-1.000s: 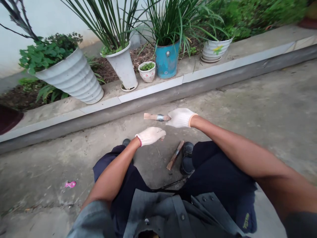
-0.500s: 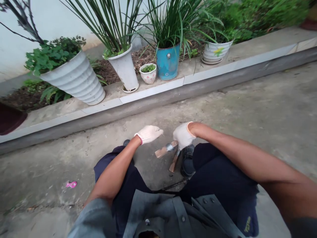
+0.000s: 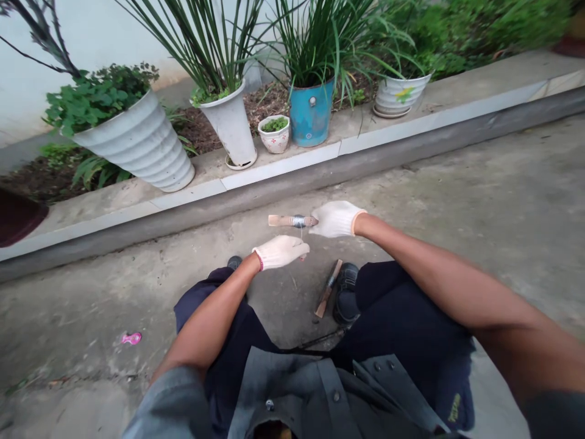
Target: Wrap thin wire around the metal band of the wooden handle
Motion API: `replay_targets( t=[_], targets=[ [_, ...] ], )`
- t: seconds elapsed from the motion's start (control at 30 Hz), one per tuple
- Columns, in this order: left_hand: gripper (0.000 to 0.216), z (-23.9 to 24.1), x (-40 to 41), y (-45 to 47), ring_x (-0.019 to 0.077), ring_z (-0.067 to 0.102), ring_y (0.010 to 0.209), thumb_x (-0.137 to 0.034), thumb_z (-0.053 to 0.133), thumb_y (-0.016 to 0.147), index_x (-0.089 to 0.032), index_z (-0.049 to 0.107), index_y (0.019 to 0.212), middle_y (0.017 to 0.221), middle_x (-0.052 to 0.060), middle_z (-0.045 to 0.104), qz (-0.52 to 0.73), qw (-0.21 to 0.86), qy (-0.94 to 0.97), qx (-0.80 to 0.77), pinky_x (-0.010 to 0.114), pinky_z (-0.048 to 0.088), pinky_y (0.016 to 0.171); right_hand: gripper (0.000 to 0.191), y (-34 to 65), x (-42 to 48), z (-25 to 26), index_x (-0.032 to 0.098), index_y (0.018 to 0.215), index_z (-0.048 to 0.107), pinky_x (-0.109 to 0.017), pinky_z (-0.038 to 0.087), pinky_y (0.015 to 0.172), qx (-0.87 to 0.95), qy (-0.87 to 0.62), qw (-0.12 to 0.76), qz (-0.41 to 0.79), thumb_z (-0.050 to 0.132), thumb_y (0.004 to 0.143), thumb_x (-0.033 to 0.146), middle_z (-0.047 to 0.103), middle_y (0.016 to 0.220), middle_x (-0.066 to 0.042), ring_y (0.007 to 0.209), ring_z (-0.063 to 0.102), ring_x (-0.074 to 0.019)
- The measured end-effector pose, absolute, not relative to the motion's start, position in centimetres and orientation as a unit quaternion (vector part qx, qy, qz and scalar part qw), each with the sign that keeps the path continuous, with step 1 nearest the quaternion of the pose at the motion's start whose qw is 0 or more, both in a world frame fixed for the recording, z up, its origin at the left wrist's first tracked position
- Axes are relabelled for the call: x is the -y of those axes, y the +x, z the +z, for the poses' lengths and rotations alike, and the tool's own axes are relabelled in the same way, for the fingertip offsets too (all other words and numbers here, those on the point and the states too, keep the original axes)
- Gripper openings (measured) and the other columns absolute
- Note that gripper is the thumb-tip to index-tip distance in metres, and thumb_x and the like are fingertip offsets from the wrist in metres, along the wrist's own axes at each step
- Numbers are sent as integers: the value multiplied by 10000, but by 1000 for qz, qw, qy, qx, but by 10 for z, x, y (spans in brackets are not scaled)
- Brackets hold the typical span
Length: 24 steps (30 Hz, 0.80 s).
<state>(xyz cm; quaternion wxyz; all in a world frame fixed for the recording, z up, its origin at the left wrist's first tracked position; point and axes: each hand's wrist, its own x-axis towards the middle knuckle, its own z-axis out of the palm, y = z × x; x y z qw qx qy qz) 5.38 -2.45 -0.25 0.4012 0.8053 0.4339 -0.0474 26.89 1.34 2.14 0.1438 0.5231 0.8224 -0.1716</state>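
My right hand (image 3: 337, 219), in a white knit glove, grips one end of a flat wooden stick (image 3: 280, 221) held level above the ground. Silvery wire (image 3: 298, 221) is wound around the stick's middle. From the winding a thin strand runs down to my left hand (image 3: 281, 252), gloved as well, its fingers pinched together on that strand. A second wooden stick (image 3: 324, 300), also wrapped with something silvery, lies on the concrete beside my right shoe (image 3: 347, 299).
A tiled kerb (image 3: 283, 171) crosses ahead, bearing a tall white pot (image 3: 233, 131), a small white pot (image 3: 274, 140), a blue pot (image 3: 311, 116) and other plants. Left of my knees, a pink object (image 3: 131, 338) lies on the concrete ground (image 3: 91, 305).
My right hand has lifted one wire-wound stick up and forward, turning it level. The other stick stays by the shoe. My left hand has shifted slightly right, below the stick.
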Motion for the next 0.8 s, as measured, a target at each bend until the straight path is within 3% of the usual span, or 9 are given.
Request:
replay_targets(
  t=[0.23,0.37,0.43,0.53,0.63,0.7,0.8],
  targets=[
    [432,-20,13,47,223,663,897,-483,445,1032,-208,767,947,1018,51,755,-72,352,829,-428,293,475,822,443,284,-3,35,167,909,721,-269,365,592,-847,462,104,-244,595,925,591,724,830,-89,683,630,-176],
    [350,-27,7,48,229,656,893,-440,490,1016,-207,742,947,976,56,749,-55,348,833,-426,291,473,813,345,286,14,50,158,961,673,-245,392,529,-786,403,163,-440,657,886,494,713,772,-53,570,600,-147],
    [357,-27,6,50,221,638,827,-445,487,1012,-213,728,889,900,50,736,-61,338,839,-421,296,450,766,317,283,22,50,164,929,682,-258,410,510,-778,361,217,-466,665,868,475,716,748,-53,539,603,-161],
    [415,-24,6,53,198,609,762,-486,441,1026,-213,713,874,886,51,732,-55,302,847,-434,294,406,701,317,274,26,35,154,830,711,-303,460,545,-791,317,293,-434,672,850,468,705,696,-72,545,629,-202],
    [490,-19,9,54,193,584,693,-538,422,1024,-207,693,785,823,70,724,-83,261,847,-455,307,366,649,221,266,23,13,118,748,739,-399,539,706,-821,332,330,-326,745,759,339,701,707,-126,710,704,-292],
    [503,-16,12,55,194,585,668,-554,447,1011,-207,685,737,789,78,722,-116,262,846,-449,314,353,630,152,263,17,3,106,788,774,-464,556,817,-822,396,331,-239,760,684,216,733,811,-170,868,735,-356],
    [516,-15,17,58,189,595,644,-579,460,1008,-212,694,733,757,70,720,-138,294,844,-427,309,352,605,290,263,8,-2,111,961,814,-504,565,863,-806,479,306,-163,726,688,157,758,979,-214,996,740,-396]
  ],
)
